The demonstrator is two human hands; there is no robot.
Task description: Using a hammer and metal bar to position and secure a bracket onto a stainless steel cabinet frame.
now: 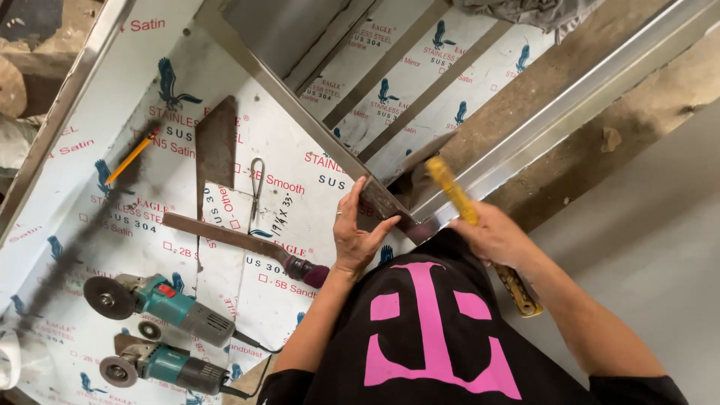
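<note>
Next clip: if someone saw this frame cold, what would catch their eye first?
Probably the two hands at the centre: the left hand presses on the corner of a steel sheet covered in printed protective film, while the right hand grips a yellow-handled tool at the same corner. Next, two teal angle grinders lying side by side at lower left, and an orange pencil further up on the left.
</note>
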